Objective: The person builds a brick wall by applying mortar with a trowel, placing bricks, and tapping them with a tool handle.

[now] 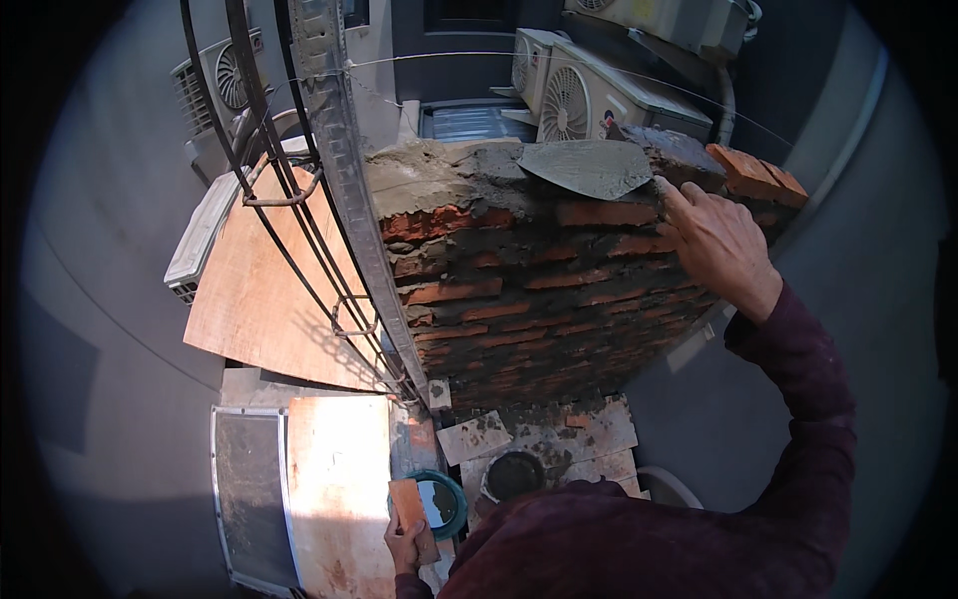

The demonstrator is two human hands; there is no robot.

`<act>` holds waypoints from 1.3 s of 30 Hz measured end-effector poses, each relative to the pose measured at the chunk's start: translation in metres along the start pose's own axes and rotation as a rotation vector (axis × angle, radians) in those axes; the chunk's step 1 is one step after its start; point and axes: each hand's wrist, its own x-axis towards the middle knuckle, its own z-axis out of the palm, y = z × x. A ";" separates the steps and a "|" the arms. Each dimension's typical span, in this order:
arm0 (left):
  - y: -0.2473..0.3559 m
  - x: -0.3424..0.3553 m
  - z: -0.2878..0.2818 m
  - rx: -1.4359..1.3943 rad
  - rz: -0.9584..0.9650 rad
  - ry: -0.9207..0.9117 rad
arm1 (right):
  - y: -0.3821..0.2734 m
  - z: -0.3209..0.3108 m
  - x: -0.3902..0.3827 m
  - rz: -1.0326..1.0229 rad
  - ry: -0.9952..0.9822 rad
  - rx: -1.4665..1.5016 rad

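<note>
My right hand [720, 240] is closed around the handle of a trowel, most of which the fingers hide. The trowel's mortar-smeared blade [587, 168] lies flat against the wet grey mortar [489, 172] along the top of a brick wall [519, 290]. Low in the view, my left hand [404, 547] grips an orange brick [410, 507], held upright beside a teal bucket [456, 509]. Two or so loose bricks [755, 178] sit on the wall's right end, close beyond my right hand.
Thin steel bars [289, 190] and a metal post [354, 170] rise at the wall's left end. A taut string [439, 56] crosses above the wall. Air-conditioner units [589, 95] stand behind it. Plywood sheets [264, 290] lean at left; a dark mortar bucket [513, 475] stands below.
</note>
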 end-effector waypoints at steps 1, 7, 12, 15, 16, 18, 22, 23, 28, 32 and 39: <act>-0.003 0.004 0.001 -0.023 0.006 -0.008 | 0.000 0.002 0.001 -0.001 -0.001 0.021; -0.013 0.022 0.001 -0.070 0.010 -0.036 | -0.003 0.022 0.013 -0.001 -0.057 0.205; -0.018 0.030 -0.002 -0.097 0.022 -0.053 | 0.000 0.031 0.019 -0.086 0.194 0.099; -0.020 0.026 -0.001 -0.064 -0.025 -0.001 | -0.002 0.040 0.026 -0.083 0.128 0.187; -0.023 0.027 -0.003 -0.080 -0.024 -0.016 | -0.005 0.041 0.026 -0.079 0.123 0.202; -0.026 0.026 -0.007 -0.114 -0.026 -0.038 | -0.011 0.041 0.024 -0.075 0.158 0.191; -0.028 0.016 -0.006 -0.093 -0.026 -0.002 | 0.001 0.024 0.010 -0.014 0.178 0.191; -0.035 0.014 -0.013 -0.113 -0.029 -0.002 | 0.006 0.022 0.009 0.018 0.124 0.204; -0.030 0.004 -0.019 -0.165 -0.035 0.007 | 0.003 0.023 0.008 -0.023 0.038 0.216; -0.032 0.005 -0.026 -0.133 -0.046 0.016 | -0.006 0.034 0.006 -0.028 0.038 0.308; -0.032 0.005 -0.028 -0.183 -0.006 0.002 | -0.007 -0.003 0.006 0.004 0.072 0.075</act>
